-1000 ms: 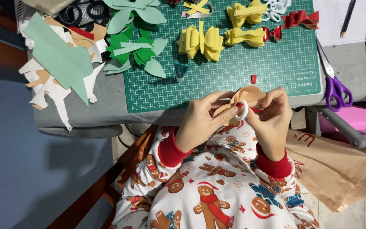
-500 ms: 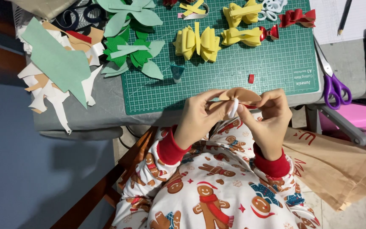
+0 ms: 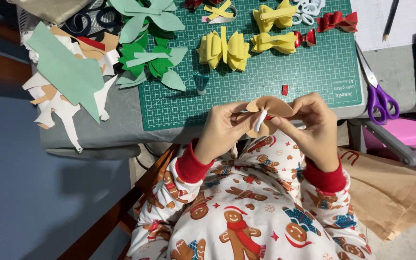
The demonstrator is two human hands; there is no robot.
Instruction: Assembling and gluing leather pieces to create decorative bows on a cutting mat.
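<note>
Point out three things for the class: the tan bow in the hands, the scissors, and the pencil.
Tan bow (image 3: 271, 107), head view: on its upper loop.
Scissors (image 3: 383, 101), head view: on the purple handles.
Pencil (image 3: 390, 19), head view: mid-shaft.

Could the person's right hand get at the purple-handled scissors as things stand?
Probably yes, once free. The scissors lie uncovered on the table right of the green cutting mat, nothing between. But the right hand is pinching the tan bow piece with the left hand.

Matt tan felt bow (image 3: 270, 108), matt yellow felt bows (image 3: 223, 48), a glossy red bow (image 3: 305, 38), rubbery gridded green cutting mat (image 3: 314, 72), and plastic-handled metal scissors (image 3: 376, 89).
</note>
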